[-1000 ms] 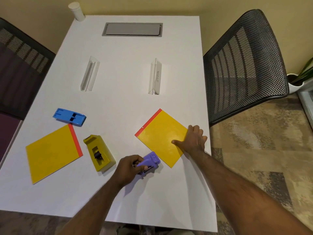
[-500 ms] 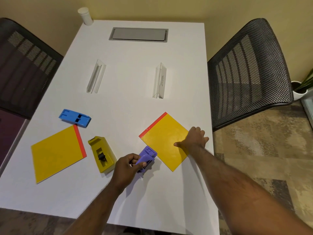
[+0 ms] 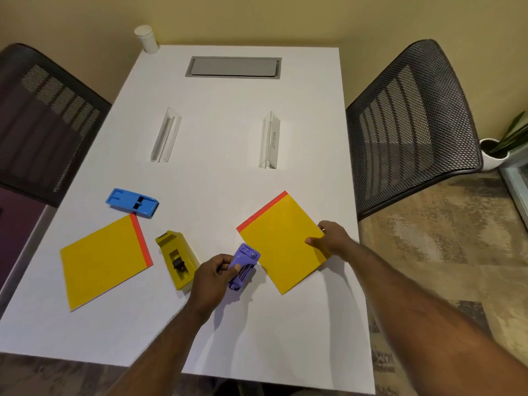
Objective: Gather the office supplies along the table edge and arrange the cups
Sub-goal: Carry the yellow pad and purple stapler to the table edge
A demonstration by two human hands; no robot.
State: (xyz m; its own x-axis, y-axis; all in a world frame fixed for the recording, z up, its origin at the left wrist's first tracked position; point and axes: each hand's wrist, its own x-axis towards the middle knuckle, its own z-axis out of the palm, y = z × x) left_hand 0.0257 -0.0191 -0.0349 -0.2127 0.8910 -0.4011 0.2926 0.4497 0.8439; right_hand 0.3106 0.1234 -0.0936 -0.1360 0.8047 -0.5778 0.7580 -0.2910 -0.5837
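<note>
- The purple stapler (image 3: 243,265) is gripped by the left hand (image 3: 213,277), fingers and thumb curled round its near end; whether it is lifted or touching the bench (image 3: 228,181) cannot be told.
- The right-hand yellow pad (image 3: 281,244) is pinched at its right corner by the right hand (image 3: 331,238), thumb on top.
- This pad lies skewed near the right bench edge, its red strip at the far left side.
- A yellow tape dispenser (image 3: 177,260) is seen just left of the left hand.
- A second yellow pad (image 3: 104,260) lies further left, with a blue stapler (image 3: 132,202) just beyond its red strip.
- Two clear acrylic holders (image 3: 166,135) (image 3: 270,140) are set mid-bench, well apart.
- A white cup (image 3: 146,39) stands at the far left corner, beside a grey cable hatch (image 3: 233,67).
- Mesh chairs (image 3: 411,124) are placed on both sides.
</note>
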